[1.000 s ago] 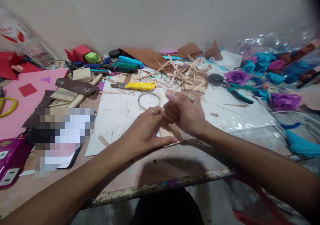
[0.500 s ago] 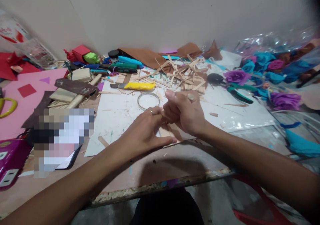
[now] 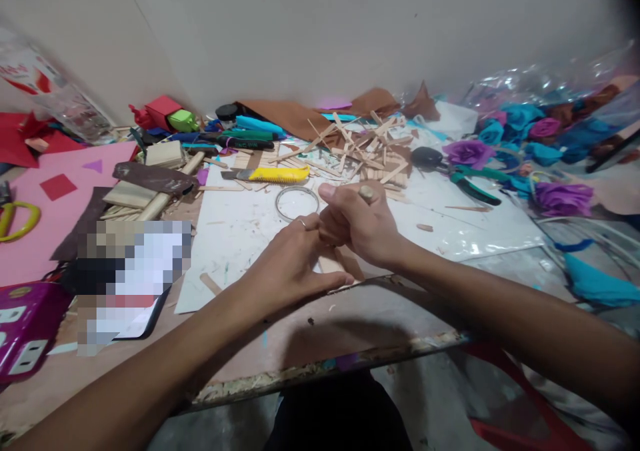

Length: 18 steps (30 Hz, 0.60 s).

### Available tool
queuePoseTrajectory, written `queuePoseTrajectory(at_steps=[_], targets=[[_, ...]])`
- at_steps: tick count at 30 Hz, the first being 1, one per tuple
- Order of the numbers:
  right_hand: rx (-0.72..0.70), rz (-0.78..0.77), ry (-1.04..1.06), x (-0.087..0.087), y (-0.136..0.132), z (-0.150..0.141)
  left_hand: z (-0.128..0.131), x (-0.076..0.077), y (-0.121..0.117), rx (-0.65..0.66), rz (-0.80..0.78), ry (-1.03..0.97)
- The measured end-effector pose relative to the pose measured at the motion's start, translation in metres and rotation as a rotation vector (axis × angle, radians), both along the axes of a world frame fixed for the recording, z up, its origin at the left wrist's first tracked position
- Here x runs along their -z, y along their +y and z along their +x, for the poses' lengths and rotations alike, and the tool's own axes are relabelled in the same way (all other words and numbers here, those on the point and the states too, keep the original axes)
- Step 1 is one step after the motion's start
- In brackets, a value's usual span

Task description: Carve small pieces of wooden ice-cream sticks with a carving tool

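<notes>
Sticks point(image 3: 367, 147) block ahead — room left of pliers point(image 3: 475, 187)

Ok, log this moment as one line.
left hand: on wooden piece; right hand: closed around round-ended object; yellow cutter: beyond metal ring

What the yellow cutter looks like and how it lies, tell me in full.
The yellow cutter is a slim knife with a bright yellow, plastic-looking handle and a narrow grey, metallic-looking front end. Dark ridges mark the handle's lower edge. How much of the grey end is bare blade is too small to tell. It lies flat on the white sheet, grey end to the left, just beyond the metal ring. Neither the left hand nor the right hand touches it.
</notes>
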State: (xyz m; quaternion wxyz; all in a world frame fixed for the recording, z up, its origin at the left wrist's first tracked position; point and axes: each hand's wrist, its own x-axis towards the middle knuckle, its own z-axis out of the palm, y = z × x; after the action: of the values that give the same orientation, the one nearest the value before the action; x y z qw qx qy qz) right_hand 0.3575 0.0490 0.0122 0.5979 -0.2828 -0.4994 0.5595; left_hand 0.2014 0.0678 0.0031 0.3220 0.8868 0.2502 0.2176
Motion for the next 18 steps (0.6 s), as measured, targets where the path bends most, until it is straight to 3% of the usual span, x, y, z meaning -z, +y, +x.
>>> queuePoseTrajectory(at_steps=[11,15,18], targets=[[0.026,0.013,-0.014,0.005,-0.006,-0.002,0.0,0.005,0.0,-0.049,-0.008,0.033],[0.048,0.024,-0.047,-0.009,-0.011,0.003,0.001,0.002,-0.001,-0.037,0.0,0.036],[0.082,0.078,0.043,-0.025,-0.012,0.008,0.0,-0.001,0.0,-0.019,0.005,0.04]])
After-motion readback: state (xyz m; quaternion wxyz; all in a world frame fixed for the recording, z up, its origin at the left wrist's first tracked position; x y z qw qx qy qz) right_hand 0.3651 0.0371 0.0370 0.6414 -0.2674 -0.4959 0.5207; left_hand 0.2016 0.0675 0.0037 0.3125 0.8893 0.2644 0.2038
